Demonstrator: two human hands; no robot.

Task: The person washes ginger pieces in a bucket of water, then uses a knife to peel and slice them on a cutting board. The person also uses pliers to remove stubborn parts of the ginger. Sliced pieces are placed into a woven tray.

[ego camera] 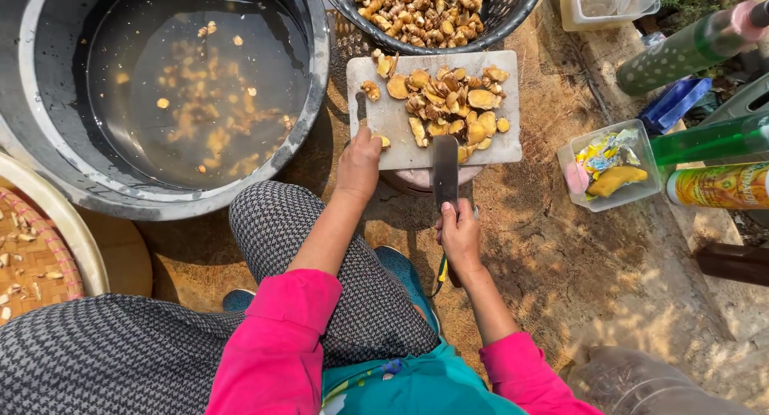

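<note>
Gripping the knife (445, 175) in my right hand (460, 237), fingers closed round its handle, I hold the blade over the near edge of the cutting board (384, 114). Its long axis runs near to far, tip pointing away toward the pile of root slices (448, 102). My left hand (359, 163) pinches one small piece (384, 142) at the board's near edge. I judge the risk is a nicked fingertip, since those fingers sit just beside the blade; the board, perched on a small stand, could also tip.
</note>
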